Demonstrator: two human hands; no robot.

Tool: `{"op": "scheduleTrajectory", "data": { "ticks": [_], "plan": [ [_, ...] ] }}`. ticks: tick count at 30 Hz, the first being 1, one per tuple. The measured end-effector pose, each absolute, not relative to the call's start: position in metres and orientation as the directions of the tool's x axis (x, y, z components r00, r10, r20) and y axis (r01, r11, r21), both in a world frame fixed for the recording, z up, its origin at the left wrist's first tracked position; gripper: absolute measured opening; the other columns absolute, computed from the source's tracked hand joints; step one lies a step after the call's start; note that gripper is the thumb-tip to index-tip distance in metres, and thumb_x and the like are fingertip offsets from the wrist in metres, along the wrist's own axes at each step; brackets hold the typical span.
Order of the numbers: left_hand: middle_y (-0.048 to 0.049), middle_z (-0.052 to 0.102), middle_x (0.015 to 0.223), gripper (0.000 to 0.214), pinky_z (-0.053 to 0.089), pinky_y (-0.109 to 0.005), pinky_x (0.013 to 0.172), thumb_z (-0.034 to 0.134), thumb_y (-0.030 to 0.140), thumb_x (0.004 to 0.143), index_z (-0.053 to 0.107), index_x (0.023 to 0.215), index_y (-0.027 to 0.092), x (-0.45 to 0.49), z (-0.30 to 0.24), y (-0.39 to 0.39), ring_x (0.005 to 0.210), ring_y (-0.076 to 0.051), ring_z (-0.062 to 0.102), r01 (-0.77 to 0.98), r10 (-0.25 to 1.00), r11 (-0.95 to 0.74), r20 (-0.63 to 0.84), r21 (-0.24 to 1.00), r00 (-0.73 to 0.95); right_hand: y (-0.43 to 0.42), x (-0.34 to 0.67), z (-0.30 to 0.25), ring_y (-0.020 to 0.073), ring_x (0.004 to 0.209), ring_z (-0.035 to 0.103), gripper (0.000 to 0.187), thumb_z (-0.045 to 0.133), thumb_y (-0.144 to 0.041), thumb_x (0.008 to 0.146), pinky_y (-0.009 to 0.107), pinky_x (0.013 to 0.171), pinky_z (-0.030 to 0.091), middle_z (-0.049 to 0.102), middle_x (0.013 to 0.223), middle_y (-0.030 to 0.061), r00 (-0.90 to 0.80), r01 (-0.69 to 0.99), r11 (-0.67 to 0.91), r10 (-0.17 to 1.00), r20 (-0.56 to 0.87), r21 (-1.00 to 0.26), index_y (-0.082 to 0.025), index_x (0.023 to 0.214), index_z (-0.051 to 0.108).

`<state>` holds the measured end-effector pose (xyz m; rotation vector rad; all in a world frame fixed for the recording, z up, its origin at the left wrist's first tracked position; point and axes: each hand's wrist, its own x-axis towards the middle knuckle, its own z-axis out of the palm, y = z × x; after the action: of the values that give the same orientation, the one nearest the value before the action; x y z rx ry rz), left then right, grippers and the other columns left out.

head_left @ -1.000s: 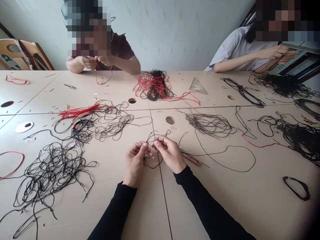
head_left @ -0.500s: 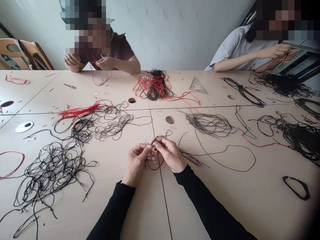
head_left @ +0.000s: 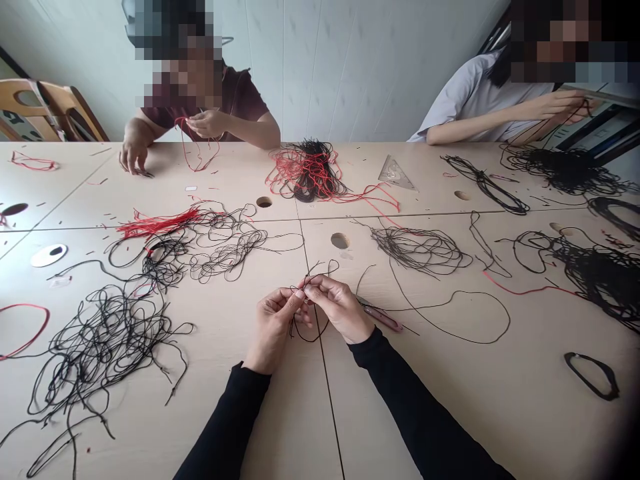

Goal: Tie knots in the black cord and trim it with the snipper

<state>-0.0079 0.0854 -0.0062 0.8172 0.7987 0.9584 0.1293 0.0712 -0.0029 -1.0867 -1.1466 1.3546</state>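
Note:
Both of my hands meet over the table seam, pinching one thin black cord (head_left: 306,339). My left hand (head_left: 277,320) has thumb and forefinger closed on it, and my right hand (head_left: 336,305) pinches it just beside them. A loop of the cord hangs below the fingertips and short ends stick up above. The exact spot between the fingertips is too small to make out. Under my right wrist lies a tool with a pink handle (head_left: 383,317), partly hidden by the hand. A loose black cord runs from near it to the right.
Tangled black cords (head_left: 107,340) spread at the left, with a red cord bundle (head_left: 160,223) behind. A coil of black cord (head_left: 420,248) and a clear set square (head_left: 396,173) lie farther back. A black band (head_left: 593,375) is at right. Two people work across the table.
My hands stay almost in place, still pinching the cord. Across the table, the person at left has lowered one hand to the tabletop, where a small tool lay.

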Motion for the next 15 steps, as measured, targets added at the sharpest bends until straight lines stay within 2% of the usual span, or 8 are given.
{"op": "scheduleTrajectory", "data": {
  "ticks": [8, 12, 15],
  "plan": [
    [-0.0001, 0.062, 0.068, 0.026, 0.052, -0.024, 0.055, 0.074, 0.036, 0.078, 0.063, 0.072, 0.014, -0.0088, -0.0063, 0.0864, 0.054, -0.009, 0.058, -0.408, 0.914, 0.350, -0.212, 0.843, 0.345, 0.0710, 0.1339, 0.0039, 0.0146, 0.066, 0.063, 0.024, 0.053, -0.039, 0.093, 0.029, 0.065, 0.055, 0.063, 0.074, -0.0003, -0.109, 0.033, 0.052, 0.993, 0.048, -0.998, -0.020, 0.099, 0.067],
    [0.0000, 0.062, 0.067, 0.026, 0.052, -0.024, 0.054, 0.075, 0.037, 0.077, 0.063, 0.073, 0.014, -0.0086, -0.0054, 0.0864, 0.053, -0.010, 0.057, -0.405, 0.913, 0.359, -0.225, 0.841, 0.341, 0.0708, 0.1358, 0.0011, 0.0160, 0.074, 0.066, 0.024, 0.056, -0.038, 0.091, 0.030, 0.072, 0.055, 0.068, 0.082, 0.0022, -0.070, 0.060, 0.019, 0.997, 0.015, -0.998, -0.019, 0.104, 0.063],
    [-0.0002, 0.062, 0.067, 0.027, 0.052, -0.025, 0.054, 0.076, 0.036, 0.077, 0.062, 0.073, 0.014, -0.0083, -0.0048, 0.0864, 0.053, -0.010, 0.057, -0.401, 0.913, 0.362, -0.233, 0.842, 0.335, 0.0713, 0.1366, -0.0008, 0.0157, 0.072, 0.065, 0.023, 0.058, -0.039, 0.090, 0.030, 0.071, 0.055, 0.067, 0.081, 0.0025, -0.053, 0.036, -0.019, 0.998, -0.021, -0.999, -0.018, 0.099, 0.061]
  ]
}}
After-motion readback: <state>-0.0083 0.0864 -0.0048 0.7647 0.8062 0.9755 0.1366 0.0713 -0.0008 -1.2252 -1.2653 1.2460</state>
